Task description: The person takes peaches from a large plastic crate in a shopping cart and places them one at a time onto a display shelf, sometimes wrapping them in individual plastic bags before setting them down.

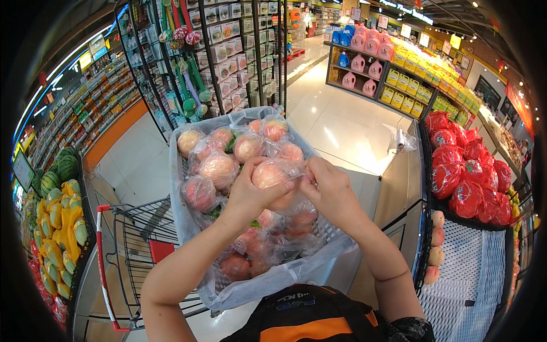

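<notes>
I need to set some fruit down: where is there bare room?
The white mesh-lined tray, right of the row of pinkish fruit and nearer than the red bags, is mostly bare. The lined crate is crowded with wrapped fruit.

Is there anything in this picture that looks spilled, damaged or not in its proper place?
Nothing looks clearly spilled or damaged. The wrapped fruits lie heaped in the lined crate, and the left hand holds one. Only mildly odd: four peach-like fruits line one edge of the white netted display, seemingly without wrap.
</notes>
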Tool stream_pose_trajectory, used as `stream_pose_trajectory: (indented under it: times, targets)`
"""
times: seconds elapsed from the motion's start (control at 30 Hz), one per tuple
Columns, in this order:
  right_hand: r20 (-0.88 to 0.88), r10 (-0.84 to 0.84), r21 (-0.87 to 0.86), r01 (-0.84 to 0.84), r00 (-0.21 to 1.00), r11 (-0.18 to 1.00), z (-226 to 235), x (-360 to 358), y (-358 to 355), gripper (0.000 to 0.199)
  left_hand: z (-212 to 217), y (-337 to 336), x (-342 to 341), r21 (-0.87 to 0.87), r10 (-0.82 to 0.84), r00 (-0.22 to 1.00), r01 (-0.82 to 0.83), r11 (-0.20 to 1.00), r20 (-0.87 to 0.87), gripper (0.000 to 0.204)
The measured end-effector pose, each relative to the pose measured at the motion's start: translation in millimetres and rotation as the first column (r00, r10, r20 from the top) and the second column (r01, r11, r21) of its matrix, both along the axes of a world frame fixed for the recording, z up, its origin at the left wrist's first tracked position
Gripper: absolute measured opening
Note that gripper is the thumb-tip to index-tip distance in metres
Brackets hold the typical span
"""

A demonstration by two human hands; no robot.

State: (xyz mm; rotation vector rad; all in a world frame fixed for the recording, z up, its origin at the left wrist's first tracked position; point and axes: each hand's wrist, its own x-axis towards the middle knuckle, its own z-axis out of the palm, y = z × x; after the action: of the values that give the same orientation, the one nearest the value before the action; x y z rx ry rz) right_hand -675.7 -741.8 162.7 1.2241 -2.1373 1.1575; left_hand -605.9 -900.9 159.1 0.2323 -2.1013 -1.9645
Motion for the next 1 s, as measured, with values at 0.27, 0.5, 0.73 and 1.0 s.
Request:
stream_pose_trajectory:
  times: [0.27,0.5,0.73,1.0]
  targets:
    - [0.721,0.444,-0.511,-0.025,0.532,0.859,-3.9,-24.8,15.1,0.007,6.5,-1.3,3.7,0.122,-0.241,0.962,0.256,0.959,-0.127,0.067]
    - [0.689,0.709,-0.724,0.116,0.15,0.68,-13.6,-16.1,4.7,0.004,-5.0,-2.9,7.2,0.055,-0.571,0.807,0.583,0.81,-0.148,0.095]
    - [0.598,0.759,-0.793,0.326,0.259,0.514,13.6,-1.4,-3.5,0.008,-7.1,12.3,4.4,0.457,-0.393,0.905,0.423,0.782,-0.164,0.09]
    - [0.609,0.733,-0.793,0.248,0.302,0.557,8.2,-2.0,-6.9,0.015,-11.2,7.5,3.1,0.424,-0.454,0.885,0.452,0.785,-0.103,0.09]
